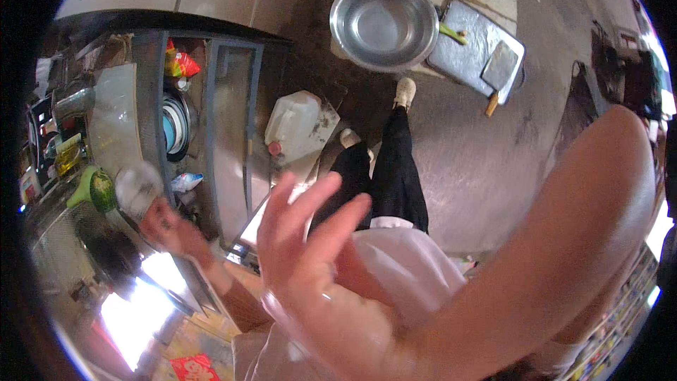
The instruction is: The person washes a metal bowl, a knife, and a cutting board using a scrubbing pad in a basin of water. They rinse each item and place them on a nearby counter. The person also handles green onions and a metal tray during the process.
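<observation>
Over at the left, my left hand [172, 233] has its fingers at a blurred, whitish, round object [139, 188], possibly a clear bowl or a bag. It is held near the counter edge, beside a striped green gourd [102, 190] and a paler green gourd [82, 189]. My right hand [317, 270] is raised close to the camera in front of my torso. Its fingers are spread, wet-looking, and nothing is in them. The right forearm crosses the lower right of the view and hides part of the floor.
A steel basin [384, 24] and a tray [460, 58] with a cleaver [499, 71] and a green vegetable piece [454, 34] sit low ahead. A plastic jug [296, 116] stands near my feet. An open cabinet door [232, 127] juts out beside stacked plates [177, 124]. A dark wok [113, 246] is at left.
</observation>
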A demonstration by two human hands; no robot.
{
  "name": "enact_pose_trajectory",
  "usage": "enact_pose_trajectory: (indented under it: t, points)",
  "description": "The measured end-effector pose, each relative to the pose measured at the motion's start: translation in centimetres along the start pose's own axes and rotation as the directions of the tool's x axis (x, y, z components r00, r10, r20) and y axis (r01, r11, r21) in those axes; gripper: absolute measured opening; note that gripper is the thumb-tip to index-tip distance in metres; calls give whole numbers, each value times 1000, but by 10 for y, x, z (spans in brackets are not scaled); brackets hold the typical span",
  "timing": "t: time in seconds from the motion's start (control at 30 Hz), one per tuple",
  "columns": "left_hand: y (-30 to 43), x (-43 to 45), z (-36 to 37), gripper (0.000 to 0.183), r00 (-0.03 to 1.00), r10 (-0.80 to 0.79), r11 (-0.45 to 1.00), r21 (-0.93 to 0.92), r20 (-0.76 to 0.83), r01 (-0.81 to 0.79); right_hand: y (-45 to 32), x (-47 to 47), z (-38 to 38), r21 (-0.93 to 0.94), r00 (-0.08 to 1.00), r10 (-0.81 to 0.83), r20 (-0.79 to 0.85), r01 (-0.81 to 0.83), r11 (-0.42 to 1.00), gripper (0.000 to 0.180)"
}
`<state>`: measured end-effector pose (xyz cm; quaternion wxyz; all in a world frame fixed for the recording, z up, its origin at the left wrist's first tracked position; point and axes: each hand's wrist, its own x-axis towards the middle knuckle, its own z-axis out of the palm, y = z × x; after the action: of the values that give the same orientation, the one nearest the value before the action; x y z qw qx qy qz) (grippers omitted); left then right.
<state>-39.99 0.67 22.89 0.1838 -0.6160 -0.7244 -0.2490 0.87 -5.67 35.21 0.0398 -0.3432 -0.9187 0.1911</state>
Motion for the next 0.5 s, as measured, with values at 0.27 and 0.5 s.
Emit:
enact_pose_trajectory:
  t: [0.27,0.5]
  points:
    - [316,-97,204,14,737,346,794,-600,581,100,166,-50,3,81,993,111,49,-115,990,27]
    - [411,-182,342,14,475,297,810,-482,828,335,260,-68,42,237,985,142,96,-161,958,26]
